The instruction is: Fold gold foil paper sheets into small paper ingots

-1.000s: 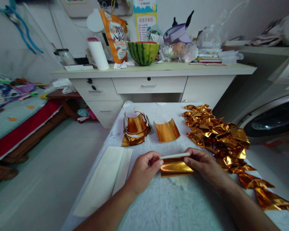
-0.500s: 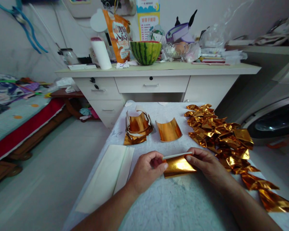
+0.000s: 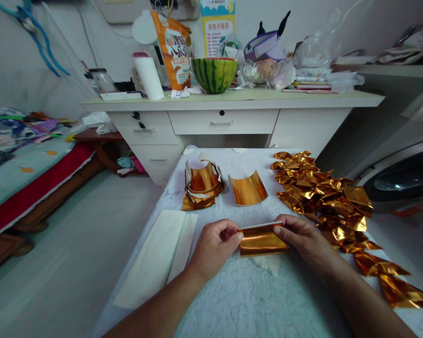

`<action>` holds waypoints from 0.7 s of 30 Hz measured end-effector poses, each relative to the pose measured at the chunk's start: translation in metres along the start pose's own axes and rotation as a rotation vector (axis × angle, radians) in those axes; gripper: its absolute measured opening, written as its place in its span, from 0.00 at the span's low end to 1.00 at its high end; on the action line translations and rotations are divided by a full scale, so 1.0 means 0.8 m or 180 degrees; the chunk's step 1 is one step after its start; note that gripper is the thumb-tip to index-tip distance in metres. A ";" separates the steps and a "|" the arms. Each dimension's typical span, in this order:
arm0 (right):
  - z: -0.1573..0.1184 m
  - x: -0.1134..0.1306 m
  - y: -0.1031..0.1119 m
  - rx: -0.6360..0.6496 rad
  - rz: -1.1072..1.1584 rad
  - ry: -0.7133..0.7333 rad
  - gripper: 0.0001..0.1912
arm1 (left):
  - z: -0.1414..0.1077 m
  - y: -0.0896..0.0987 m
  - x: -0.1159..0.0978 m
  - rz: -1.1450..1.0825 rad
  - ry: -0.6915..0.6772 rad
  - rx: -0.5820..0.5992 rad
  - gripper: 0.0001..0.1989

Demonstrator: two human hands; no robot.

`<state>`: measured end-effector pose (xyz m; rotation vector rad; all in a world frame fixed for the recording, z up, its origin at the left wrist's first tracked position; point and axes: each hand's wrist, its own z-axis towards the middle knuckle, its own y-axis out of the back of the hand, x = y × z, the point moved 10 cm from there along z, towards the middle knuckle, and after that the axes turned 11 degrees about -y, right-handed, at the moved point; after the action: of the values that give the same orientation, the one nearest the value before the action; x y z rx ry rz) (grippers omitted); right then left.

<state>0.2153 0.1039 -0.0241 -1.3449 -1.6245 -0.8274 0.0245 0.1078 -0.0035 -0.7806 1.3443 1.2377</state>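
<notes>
Between my two hands is a sheet of gold foil paper [image 3: 262, 240], its far edge curled over so that a narrow white strip of the back shows. My left hand [image 3: 218, 244] pinches its left end between thumb and fingers. At the other end my right hand [image 3: 299, 237] grips the upper right corner, thumb on the gold side. Just beyond lies a single curved gold sheet [image 3: 248, 188]. To its left stands a stack of curled gold sheets [image 3: 201, 183]. Folded gold foil pieces [image 3: 320, 192] lie heaped along the right side.
White paper sheets [image 3: 155, 258] lie at the left of the cloth-covered table [image 3: 225, 300]. Behind it stands a white desk [image 3: 197, 105] holding a cut watermelon [image 3: 214, 76], an orange bag [image 3: 176, 54] and a paper roll [image 3: 148, 77]. A washing machine [image 3: 405, 164] is at right, a bed [image 3: 31, 155] at left.
The gold sheet in my hands has tilted slightly, its rolled far edge turning so that less white shows. Both hands keep their hold, nearly in place.
</notes>
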 end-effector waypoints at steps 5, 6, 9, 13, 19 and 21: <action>-0.002 0.001 -0.003 0.0028 0.0048 -0.0025 0.19 | 0.000 0.001 0.000 -0.0029 -0.0049 -0.0008 0.08; -0.002 0.002 -0.003 0.0031 0.0046 -0.0022 0.19 | 0.000 0.001 0.000 -0.0032 -0.0050 -0.0010 0.08; -0.002 0.003 -0.003 0.0005 0.0006 -0.0004 0.19 | 0.000 0.000 0.000 -0.0024 -0.0035 0.0001 0.08; -0.003 0.006 -0.002 -0.0056 -0.0091 -0.0004 0.20 | 0.000 -0.001 0.000 -0.0049 -0.0016 0.0001 0.08; -0.003 0.009 -0.003 -0.0056 -0.0144 0.0063 0.20 | 0.000 0.000 0.002 -0.0026 0.0017 -0.0039 0.07; -0.003 0.009 -0.003 -0.0028 -0.0118 0.0058 0.19 | 0.000 0.000 0.002 0.0009 0.0047 -0.0036 0.07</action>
<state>0.2127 0.1041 -0.0167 -1.3131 -1.6379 -0.8673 0.0240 0.1085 -0.0047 -0.7974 1.3516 1.2448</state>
